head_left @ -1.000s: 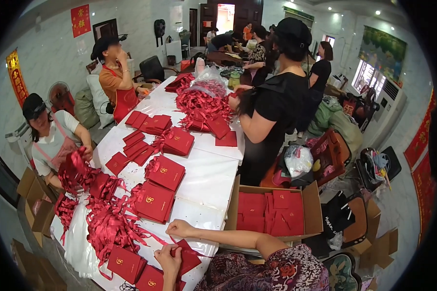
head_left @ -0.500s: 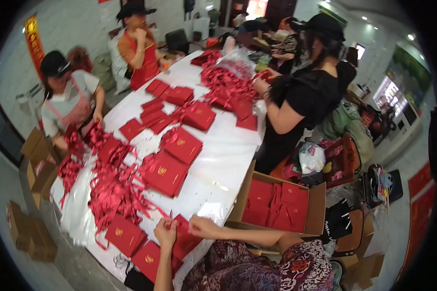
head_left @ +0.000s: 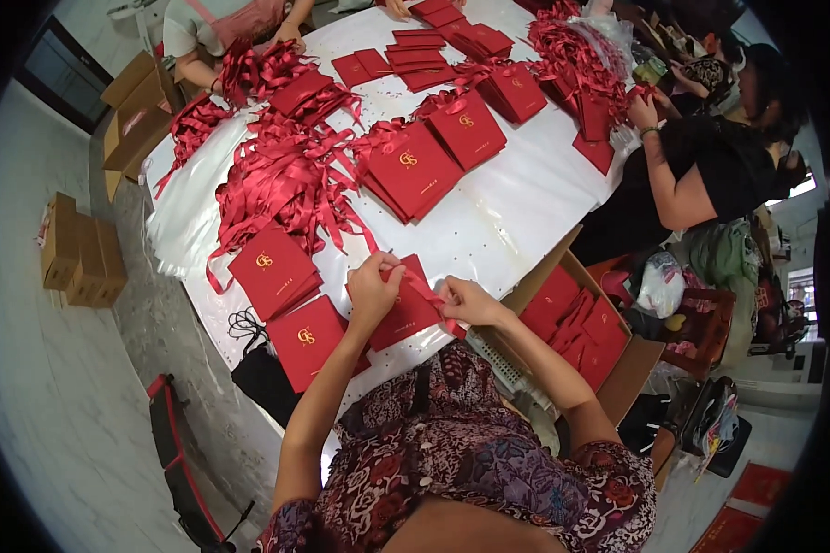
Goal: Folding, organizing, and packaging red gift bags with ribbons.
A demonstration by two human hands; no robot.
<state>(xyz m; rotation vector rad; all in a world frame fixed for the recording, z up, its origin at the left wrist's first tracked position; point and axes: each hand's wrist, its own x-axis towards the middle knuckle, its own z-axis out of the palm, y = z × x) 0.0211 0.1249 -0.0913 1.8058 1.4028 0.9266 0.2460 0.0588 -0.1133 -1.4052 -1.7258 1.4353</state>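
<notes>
hands: left hand (head_left: 373,290), right hand (head_left: 466,301) pinching ribbon (head_left: 426,293) on red envelope (head_left: 406,313) | ribbon pile (head_left: 281,180) beyond, probably loose

Left arm: bare, enters from the lower edge at about 7 o'clock and rises toward the centre, elbow bent.
Left hand (head_left: 373,288): just left of centre, knuckles up, fingers curled down and pinched shut.
Right arm: bare, comes in from about 5 o'clock, forearm slanting up and left toward 11 o'clock.
Right hand (head_left: 468,300): just right of centre, fingers closed in a pinch, thumb side toward the left hand.
Spacing: the two hands sit close together, near but not touching.
</notes>
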